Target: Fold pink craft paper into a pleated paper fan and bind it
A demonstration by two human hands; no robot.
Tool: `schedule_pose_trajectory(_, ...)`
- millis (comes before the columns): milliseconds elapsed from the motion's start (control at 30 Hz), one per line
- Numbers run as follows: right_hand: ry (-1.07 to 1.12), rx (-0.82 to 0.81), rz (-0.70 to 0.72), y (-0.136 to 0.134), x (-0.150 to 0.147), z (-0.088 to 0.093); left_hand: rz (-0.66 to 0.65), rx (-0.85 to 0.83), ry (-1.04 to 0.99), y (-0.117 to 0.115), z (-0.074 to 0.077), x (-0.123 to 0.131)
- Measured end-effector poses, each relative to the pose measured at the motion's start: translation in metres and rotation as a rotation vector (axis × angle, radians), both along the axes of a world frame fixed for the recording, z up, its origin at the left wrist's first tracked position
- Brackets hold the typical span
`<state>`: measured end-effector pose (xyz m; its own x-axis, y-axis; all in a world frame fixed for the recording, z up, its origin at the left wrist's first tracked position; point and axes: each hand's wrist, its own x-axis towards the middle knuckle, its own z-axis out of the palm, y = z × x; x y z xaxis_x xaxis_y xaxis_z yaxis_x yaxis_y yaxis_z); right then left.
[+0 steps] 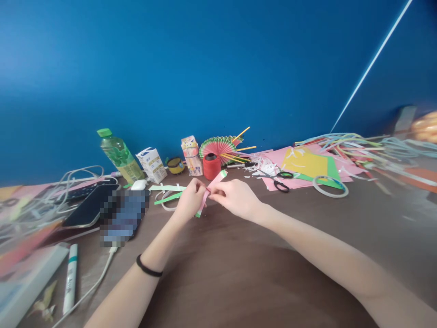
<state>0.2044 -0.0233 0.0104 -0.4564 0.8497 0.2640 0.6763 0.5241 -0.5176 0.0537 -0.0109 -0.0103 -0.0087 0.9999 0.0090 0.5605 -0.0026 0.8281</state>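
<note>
My left hand [190, 199] and my right hand [238, 198] meet over the middle of the table, fingers pinched. Between them they grip a narrow pink paper strip [215, 180] with green ends, which slants from lower left to upper right. Its middle is partly hidden by my fingertips. Green paper strips [168, 197] lie just left of my left hand, beside a pale ring of tape. Behind my hands stands a spool of red thread [212, 166], and a pleated watermelon-coloured paper fan [218, 150] rests behind it.
Black-handled scissors [282, 186], coloured paper sheets [303, 162] and a tape roll [330, 187] lie at right. To the left are a tilted green bottle [122, 157], a carton [152, 165], a charging phone [125, 216], tangled cables and a marker [70, 279]. A blue wall [218, 68] rises behind.
</note>
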Motion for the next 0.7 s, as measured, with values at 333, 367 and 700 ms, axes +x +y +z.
schedule_pose_trajectory(333, 0.362, -0.584, 0.226, 0.033, 0.013, -0.025, -0.049, -0.006, -0.262, 0.004, 0.005, -0.005)
schedule_pose_trajectory(367, 0.4, -0.614, 0.248, 0.038, 0.016, -0.028, -0.099, -0.008, -0.296, 0.004, 0.005, -0.005)
schedule_pose_trajectory(700, 0.525, -0.814, 0.552, 0.05, 0.033, -0.041, -0.62, -0.193, -0.35, -0.015, 0.022, -0.008)
